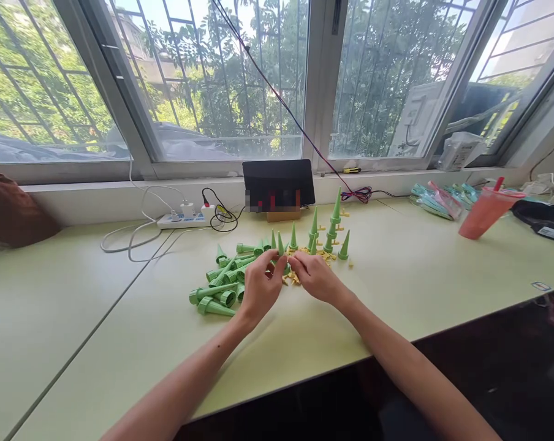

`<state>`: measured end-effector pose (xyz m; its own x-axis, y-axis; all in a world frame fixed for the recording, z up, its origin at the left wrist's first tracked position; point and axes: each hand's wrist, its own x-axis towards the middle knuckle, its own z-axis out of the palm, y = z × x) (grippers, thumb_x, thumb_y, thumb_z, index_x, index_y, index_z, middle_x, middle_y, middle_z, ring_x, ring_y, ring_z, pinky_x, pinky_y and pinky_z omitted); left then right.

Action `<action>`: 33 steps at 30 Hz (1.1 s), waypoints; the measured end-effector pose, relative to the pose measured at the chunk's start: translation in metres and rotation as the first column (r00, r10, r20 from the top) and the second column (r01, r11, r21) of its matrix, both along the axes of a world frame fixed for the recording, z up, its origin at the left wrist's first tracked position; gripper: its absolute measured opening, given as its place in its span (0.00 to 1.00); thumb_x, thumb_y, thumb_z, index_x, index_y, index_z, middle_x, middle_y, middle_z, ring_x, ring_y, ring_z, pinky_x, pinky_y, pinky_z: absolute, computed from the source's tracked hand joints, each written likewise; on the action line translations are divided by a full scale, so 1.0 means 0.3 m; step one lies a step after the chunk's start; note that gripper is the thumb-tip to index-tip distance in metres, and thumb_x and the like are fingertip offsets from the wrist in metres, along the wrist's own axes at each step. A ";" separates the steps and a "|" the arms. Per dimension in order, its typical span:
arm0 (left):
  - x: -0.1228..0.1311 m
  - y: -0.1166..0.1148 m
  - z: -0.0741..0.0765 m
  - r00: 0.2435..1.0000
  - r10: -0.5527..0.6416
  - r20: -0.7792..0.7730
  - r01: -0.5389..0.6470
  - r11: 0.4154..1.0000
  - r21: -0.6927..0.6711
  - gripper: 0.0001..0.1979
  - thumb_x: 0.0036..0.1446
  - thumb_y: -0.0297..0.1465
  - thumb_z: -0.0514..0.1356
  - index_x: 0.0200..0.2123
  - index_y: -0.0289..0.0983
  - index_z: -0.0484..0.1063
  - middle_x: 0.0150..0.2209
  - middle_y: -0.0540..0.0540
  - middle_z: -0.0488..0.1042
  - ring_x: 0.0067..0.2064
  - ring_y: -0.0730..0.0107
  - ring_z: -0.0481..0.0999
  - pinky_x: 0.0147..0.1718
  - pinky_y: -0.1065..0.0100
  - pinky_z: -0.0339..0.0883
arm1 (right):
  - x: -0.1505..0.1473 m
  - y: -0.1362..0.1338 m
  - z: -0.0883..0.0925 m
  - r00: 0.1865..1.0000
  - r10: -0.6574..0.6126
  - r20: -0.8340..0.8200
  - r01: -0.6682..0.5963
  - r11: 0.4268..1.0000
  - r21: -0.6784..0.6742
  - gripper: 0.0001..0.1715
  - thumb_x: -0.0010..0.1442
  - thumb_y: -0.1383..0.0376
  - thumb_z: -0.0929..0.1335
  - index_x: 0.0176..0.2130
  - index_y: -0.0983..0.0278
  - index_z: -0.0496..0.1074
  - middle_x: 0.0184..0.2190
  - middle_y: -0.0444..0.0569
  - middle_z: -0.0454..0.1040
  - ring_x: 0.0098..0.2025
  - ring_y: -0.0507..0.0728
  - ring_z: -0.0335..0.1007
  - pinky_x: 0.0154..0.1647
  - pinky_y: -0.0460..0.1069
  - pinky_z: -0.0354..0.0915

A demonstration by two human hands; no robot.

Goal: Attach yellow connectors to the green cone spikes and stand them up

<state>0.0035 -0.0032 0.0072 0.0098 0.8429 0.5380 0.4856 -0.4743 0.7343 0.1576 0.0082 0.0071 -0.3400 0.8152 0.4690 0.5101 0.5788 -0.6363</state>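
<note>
My left hand (260, 288) and my right hand (314, 277) meet at the middle of the pale green table (121, 331), fingers pinched together. Between the fingertips sits a green cone-shaped spike (285, 267), which both hands grip. Under the hands lies a scatter of small yellow parts (294, 278). To the left a heap of green spikes (222, 282) lies flat. Behind the hands several green spikes stand upright (333, 229), some stacked into a taller tower.
A dark tablet (278, 182) leans at the window sill. A white power strip (185, 218) with cables lies left of it. A pink cup (485, 212), teal packets (437, 201) and a black pouch (541, 220) sit at the right. A brown object (10, 208) rests at the far left.
</note>
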 end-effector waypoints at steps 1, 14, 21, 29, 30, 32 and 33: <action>0.000 0.001 -0.003 1.000 0.002 0.004 -0.002 1.000 0.006 0.14 0.60 0.42 0.55 0.37 0.37 0.72 0.31 0.48 0.75 0.23 0.76 0.69 0.23 0.74 0.64 | 0.000 0.002 -0.002 1.000 0.000 0.004 0.000 1.000 0.005 0.21 0.69 0.56 0.55 0.26 0.61 0.55 0.22 0.42 0.60 0.23 0.50 0.53 0.26 0.47 0.50; 0.003 -0.008 0.011 0.995 -0.071 0.070 0.071 0.997 -0.011 0.15 0.59 0.42 0.56 0.41 0.38 0.74 0.36 0.46 0.74 0.29 0.73 0.75 0.21 0.75 0.68 | 0.004 0.002 -0.005 0.999 -0.051 -0.007 0.051 0.999 0.015 0.23 0.70 0.54 0.54 0.25 0.62 0.54 0.20 0.43 0.59 0.22 0.51 0.52 0.26 0.47 0.48; -0.003 -0.010 0.039 0.962 -0.061 0.266 0.095 0.988 -0.120 0.19 0.63 0.46 0.48 0.35 0.37 0.69 0.31 0.48 0.75 0.22 0.75 0.73 0.16 0.74 0.63 | 0.002 0.001 -0.001 0.994 -0.067 -0.087 0.071 0.997 0.044 0.23 0.70 0.54 0.55 0.25 0.62 0.53 0.19 0.41 0.58 0.22 0.50 0.50 0.25 0.47 0.47; -0.006 -0.003 0.026 0.993 -0.022 0.120 0.035 0.993 -0.111 0.27 0.62 0.44 0.51 0.14 0.36 0.62 0.11 0.52 0.62 0.15 0.78 0.62 0.17 0.74 0.57 | 0.004 -0.004 0.007 0.995 0.008 -0.100 -0.001 0.997 0.075 0.23 0.69 0.55 0.56 0.25 0.63 0.54 0.21 0.41 0.57 0.23 0.49 0.51 0.25 0.46 0.48; -0.004 -0.001 0.022 0.992 -0.034 0.123 0.049 0.991 -0.121 0.28 0.62 0.44 0.50 0.13 0.36 0.63 0.11 0.51 0.62 0.15 0.78 0.62 0.17 0.74 0.57 | 0.004 -0.004 0.008 0.995 0.014 -0.100 -0.006 0.997 0.076 0.23 0.69 0.56 0.57 0.25 0.63 0.54 0.21 0.41 0.57 0.23 0.49 0.51 0.25 0.46 0.48; -0.003 0.002 0.016 0.988 -0.054 0.143 0.075 0.986 -0.147 0.30 0.62 0.45 0.49 0.13 0.35 0.64 0.11 0.50 0.63 0.15 0.77 0.62 0.16 0.73 0.56 | 0.005 -0.004 0.008 0.995 0.021 -0.100 -0.014 0.997 0.076 0.23 0.69 0.56 0.57 0.25 0.63 0.54 0.21 0.40 0.57 0.23 0.49 0.50 0.26 0.46 0.48; -0.003 0.004 0.014 0.986 -0.060 0.157 0.086 0.983 -0.160 0.30 0.62 0.46 0.49 0.13 0.35 0.65 0.11 0.50 0.63 0.14 0.77 0.61 0.16 0.73 0.56 | 0.005 -0.003 0.008 0.995 0.024 -0.099 -0.017 0.997 0.076 0.22 0.69 0.56 0.57 0.25 0.63 0.54 0.21 0.40 0.57 0.23 0.49 0.50 0.26 0.46 0.48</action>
